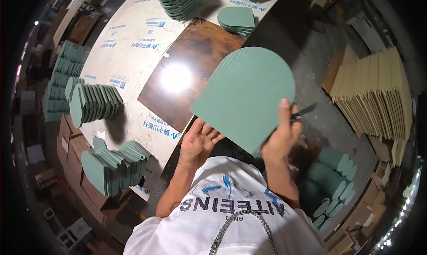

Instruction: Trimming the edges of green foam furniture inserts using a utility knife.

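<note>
A flat green panel (249,92) with one rounded end hangs tilted in front of me, over the table edge. My right hand (284,130) grips its right side, thumb pressed on the face and the other fingers partly hidden. A slim dark tool (306,112) sticks out from the same hand; its kind is unclear. Along the panel's lower left edge, my left hand (200,141) has its palm turned up and its fingers curled at the edge, their tips partly covered. Beneath and left of the panel lies a shiny brown board (178,55) with a bright glare on it.
Green panel stacks stand on the white printed table (129,32): one upright row (95,101), a fanned row (115,164), and stacks (235,19) at the far side. Tan sheets (371,92) stand at right. More green pieces (331,179) lie low on the right.
</note>
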{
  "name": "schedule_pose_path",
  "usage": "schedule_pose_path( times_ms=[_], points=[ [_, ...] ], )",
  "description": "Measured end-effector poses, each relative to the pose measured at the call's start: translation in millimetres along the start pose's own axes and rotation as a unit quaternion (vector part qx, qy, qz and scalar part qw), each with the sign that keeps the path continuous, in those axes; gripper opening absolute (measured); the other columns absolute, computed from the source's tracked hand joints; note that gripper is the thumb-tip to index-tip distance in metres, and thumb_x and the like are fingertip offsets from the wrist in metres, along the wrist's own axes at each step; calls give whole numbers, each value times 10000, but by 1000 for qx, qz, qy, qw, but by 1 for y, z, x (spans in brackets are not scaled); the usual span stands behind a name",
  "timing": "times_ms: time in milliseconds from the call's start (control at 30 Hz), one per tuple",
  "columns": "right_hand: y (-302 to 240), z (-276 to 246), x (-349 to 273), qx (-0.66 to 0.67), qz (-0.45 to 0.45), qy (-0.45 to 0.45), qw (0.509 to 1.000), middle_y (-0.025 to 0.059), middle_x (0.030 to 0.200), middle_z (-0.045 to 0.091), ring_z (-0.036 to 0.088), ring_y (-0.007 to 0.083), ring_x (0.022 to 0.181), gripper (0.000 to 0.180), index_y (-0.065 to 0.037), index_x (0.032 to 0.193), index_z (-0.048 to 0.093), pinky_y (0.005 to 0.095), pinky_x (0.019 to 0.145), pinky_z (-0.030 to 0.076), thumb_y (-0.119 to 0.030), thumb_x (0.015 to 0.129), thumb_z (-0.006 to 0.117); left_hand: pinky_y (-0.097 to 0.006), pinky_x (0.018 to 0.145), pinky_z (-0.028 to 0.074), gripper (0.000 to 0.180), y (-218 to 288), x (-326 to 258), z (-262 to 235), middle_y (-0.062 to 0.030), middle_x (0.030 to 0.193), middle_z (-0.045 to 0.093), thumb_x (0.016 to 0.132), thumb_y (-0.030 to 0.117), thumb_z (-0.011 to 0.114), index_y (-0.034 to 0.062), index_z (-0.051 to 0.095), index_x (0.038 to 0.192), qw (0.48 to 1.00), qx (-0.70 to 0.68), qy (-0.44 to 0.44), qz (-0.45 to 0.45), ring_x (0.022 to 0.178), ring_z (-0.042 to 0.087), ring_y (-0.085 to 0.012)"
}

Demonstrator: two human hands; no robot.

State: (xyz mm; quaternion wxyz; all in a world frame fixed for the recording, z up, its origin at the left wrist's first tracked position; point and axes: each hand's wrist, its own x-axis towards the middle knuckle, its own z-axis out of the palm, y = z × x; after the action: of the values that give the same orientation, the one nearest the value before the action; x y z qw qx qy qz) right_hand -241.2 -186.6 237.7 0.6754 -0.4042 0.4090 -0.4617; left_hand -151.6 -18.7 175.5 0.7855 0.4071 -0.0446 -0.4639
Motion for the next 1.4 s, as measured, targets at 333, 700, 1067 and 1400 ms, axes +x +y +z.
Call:
schedule_pose_path(
  times_ms=[333, 700, 1067, 1400],
  points=[
    [157, -70, -46, -106, 317, -52, 941, 105, 895, 670, 513, 89, 545, 333, -33, 1279, 580, 247, 499, 411, -271, 1045, 581, -314, 954, 478, 465, 66, 211, -134, -130, 1163, 707, 1055, 300, 540, -69, 588, 1334, 901, 423, 71, 66, 1056, 640, -205],
    [227, -124, -134, -101, 543, 71, 831, 110, 875, 661, 556, 122, 594, 431, -73, 1341, 516, 287, 541, 468, -408, 1076, 454, -475, 899, 437, 534, -18, 336, -211, -185, 1182, 606, 950, 477, 664, 102, 644, 1329, 507, 826, 51, 240, 1039, 556, -334],
    [312, -49, 167, -334, -82, -326, 881, 83, 1055, 713, 671, 169, 757, 380, -92, 1378, 545, 270, 695, 557, -36, 1002, 541, -434, 883, 451, 358, -62, 345, -176, -202, 1076, 566, 978, 278, 644, 12, 656, 1218, 548, 782, -46, 294, 999, 543, -338],
    [311, 1, 209, -522, -431, -393, 622, 87, 964, 739, 691, 136, 761, 418, -122, 1273, 682, 293, 706, 561, 53, 913, 565, -413, 848, 451, 300, -50, 342, -178, -161, 1011, 556, 985, 202, 631, 13, 656, 1217, 489, 807, -27, 331, 963, 538, -314]
  ],
)
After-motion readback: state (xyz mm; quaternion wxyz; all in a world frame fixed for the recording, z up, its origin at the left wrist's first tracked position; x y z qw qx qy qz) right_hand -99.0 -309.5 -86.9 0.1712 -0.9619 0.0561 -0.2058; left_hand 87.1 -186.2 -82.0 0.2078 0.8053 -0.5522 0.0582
